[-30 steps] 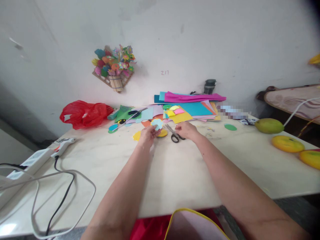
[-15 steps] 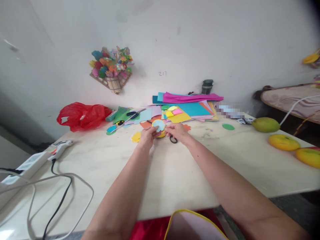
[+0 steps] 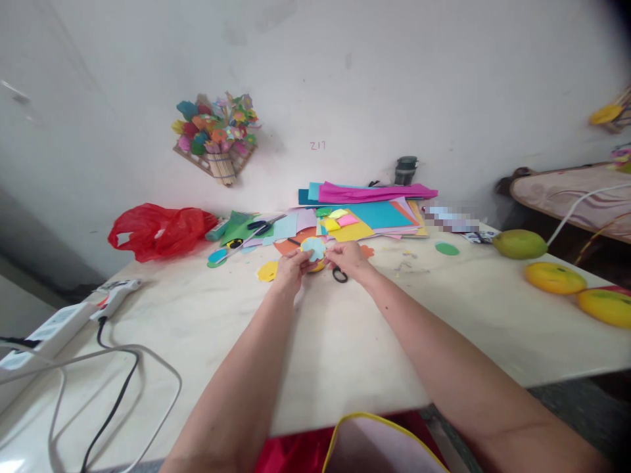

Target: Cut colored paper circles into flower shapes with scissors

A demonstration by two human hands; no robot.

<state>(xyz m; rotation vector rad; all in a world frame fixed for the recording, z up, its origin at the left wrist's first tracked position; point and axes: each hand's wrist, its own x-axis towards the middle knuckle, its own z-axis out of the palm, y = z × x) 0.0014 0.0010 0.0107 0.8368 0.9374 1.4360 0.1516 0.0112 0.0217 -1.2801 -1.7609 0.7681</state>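
Note:
A light blue paper flower (image 3: 314, 247) with a yellow rim showing along its edge is held above the table. My left hand (image 3: 292, 268) grips its lower left side, thumb on the front. At its right edge, my right hand (image 3: 349, 257) is closed in a pinch; whether anything small is between those fingertips I cannot make out. Below the right hand lies a black ring-shaped handle (image 3: 340, 275), its other part hidden. Yellow paper cut-outs (image 3: 267, 271) rest to the left of my hands, and an orange paper flower (image 3: 367, 251) sits partly behind the right one.
Coloured sheets (image 3: 387, 215) and black-handled scissors (image 3: 263, 226) lie at the back near the wall. A red plastic bag (image 3: 160, 230) is at the left, with a power strip (image 3: 54, 328) and cords closer in. Mangoes (image 3: 555, 278) line the right edge.
The view has shifted slightly, so the surroundings sit a little further left. Both hands stay at the blue flower, with hardly any movement.

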